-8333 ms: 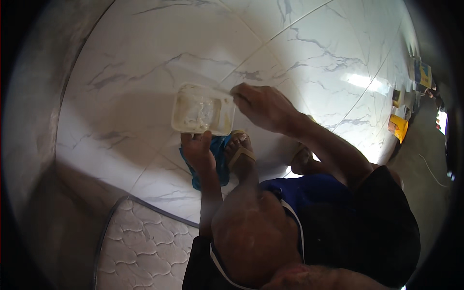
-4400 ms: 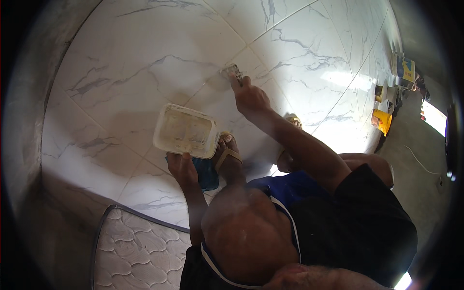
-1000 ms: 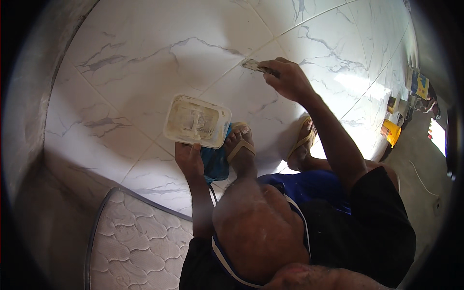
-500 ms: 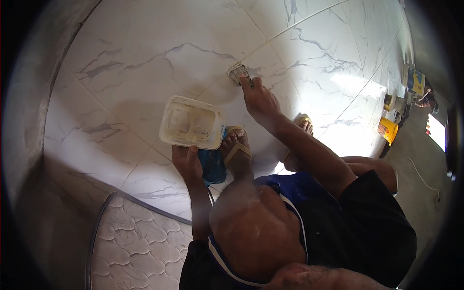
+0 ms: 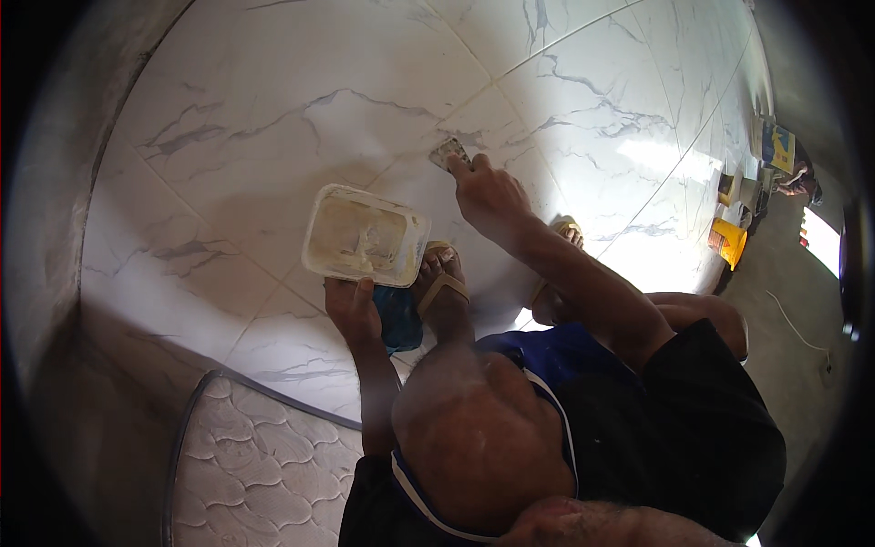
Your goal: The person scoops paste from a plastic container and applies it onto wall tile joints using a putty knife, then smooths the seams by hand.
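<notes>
My left hand (image 5: 353, 310) holds a shallow, whitish rectangular plastic tub (image 5: 319, 228) by its near edge. Pale paste (image 5: 375, 239) is smeared over the bottom of the tub. In my right hand (image 5: 492, 194) is a putty knife (image 5: 447, 153), its blade coated with the same pale residue; fingers wrap its handle. The blade is low over the white marble-patterned tiles (image 5: 273, 118), beside a joint (image 5: 465, 102) that shows a pale line. Whether the blade touches the tile I cannot tell.
My sandalled feet (image 5: 445, 283) are on the tiles, with blue cloth (image 5: 398, 321) beside the left one. A quilted mattress (image 5: 255, 465) lies at the lower left. A bare wall (image 5: 55, 201) rises at the left. Yellow packages (image 5: 727, 241) and a thin cord (image 5: 795, 328) lie at the right.
My right hand has drawn the putty knife back slightly toward me, off the joint crossing. The tub has turned a little, and the paste inside shows as a lumpier patch.
</notes>
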